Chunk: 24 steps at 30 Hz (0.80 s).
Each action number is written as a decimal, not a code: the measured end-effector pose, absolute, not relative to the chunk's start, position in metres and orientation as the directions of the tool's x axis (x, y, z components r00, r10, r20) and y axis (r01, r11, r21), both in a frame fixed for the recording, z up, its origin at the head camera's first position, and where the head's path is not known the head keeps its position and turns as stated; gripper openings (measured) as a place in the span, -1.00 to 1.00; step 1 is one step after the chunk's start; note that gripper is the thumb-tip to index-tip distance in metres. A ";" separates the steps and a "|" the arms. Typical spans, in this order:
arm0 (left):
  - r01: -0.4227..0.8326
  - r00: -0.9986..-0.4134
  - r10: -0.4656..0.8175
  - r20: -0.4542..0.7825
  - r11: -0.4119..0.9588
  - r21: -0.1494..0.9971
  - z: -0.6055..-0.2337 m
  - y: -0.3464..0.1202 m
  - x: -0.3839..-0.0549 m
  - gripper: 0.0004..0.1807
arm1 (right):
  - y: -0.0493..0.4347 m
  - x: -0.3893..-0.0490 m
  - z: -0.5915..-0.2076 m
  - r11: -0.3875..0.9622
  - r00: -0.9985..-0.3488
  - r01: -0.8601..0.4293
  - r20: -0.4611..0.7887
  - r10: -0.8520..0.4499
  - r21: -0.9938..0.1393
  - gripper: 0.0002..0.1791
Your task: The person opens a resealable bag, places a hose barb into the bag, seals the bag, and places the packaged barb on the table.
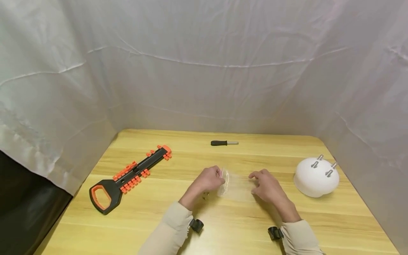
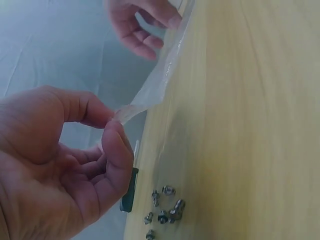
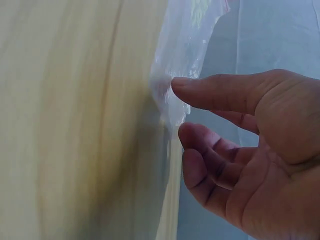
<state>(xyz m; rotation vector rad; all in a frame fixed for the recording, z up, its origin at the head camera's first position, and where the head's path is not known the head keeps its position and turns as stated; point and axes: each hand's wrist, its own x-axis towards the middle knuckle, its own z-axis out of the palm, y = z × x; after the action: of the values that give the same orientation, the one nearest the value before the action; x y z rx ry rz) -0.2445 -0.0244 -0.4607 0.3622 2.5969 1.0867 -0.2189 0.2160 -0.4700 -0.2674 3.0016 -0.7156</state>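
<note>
A clear plastic zip bag lies stretched between my two hands over the wooden table. My left hand pinches one end of it between thumb and forefinger, which shows closely in the left wrist view. At the opposite end is my right hand, its thumb and fingers parted. In the right wrist view the right thumb tip overlaps the edge of the bag, and the forefinger sits just below the corner. Several small metal screws lie on the table below my left hand, partly hidden behind the wrist in the head view.
At the left lies a black and orange handled rack with orange clips along both sides. A black-handled screwdriver rests near the back edge. On the right stands a white rounded object with grey metal fittings on top. Grey curtains enclose the table.
</note>
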 end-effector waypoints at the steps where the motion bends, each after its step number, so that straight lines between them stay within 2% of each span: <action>1: 0.105 -0.923 0.337 -0.185 0.684 0.722 -0.460 -0.023 -0.244 -0.88 | 0.215 -0.219 -0.470 0.874 -0.984 -0.157 0.002 -0.176 -0.460 -0.56; 4: 0.063 -0.921 0.320 -0.224 0.687 0.724 -0.461 -0.019 -0.243 -0.85 | 0.209 -0.219 -0.469 0.839 -0.982 -0.164 0.006 -0.189 -0.518 -0.60; 7: 0.034 -0.917 0.307 -0.253 0.694 0.719 -0.461 -0.016 -0.242 -0.83 | 0.200 -0.221 -0.469 0.763 -0.979 -0.137 -0.031 -0.201 -0.632 -0.59; 10: 0.029 -0.920 0.298 -0.255 0.699 0.714 -0.462 -0.014 -0.241 -0.83 | 0.191 -0.224 -0.469 0.644 -0.972 -0.056 -0.106 -0.211 -0.763 -0.53; 14: 0.025 -0.924 0.289 -0.251 0.700 0.714 -0.462 -0.012 -0.240 -0.84 | 0.184 -0.227 -0.471 0.475 -0.966 0.076 -0.183 -0.185 -0.877 -0.49; 20: 0.002 -0.919 0.287 -0.272 0.690 0.724 -0.463 -0.011 -0.242 -0.85 | 0.185 -0.231 -0.477 0.179 -0.939 0.231 -0.268 -0.217 -0.956 -0.41; 24: -0.011 -0.915 0.298 -0.271 0.653 0.757 -0.465 -0.010 -0.244 -0.84 | 0.188 -0.233 -0.481 0.100 -0.924 0.274 -0.291 -0.247 -0.956 -0.41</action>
<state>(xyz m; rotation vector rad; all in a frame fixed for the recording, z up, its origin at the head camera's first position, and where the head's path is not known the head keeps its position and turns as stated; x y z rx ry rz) -0.2436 -0.0103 -0.4646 0.2269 2.5000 1.1492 -0.2326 0.1880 -0.4805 0.0264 2.0069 -1.8803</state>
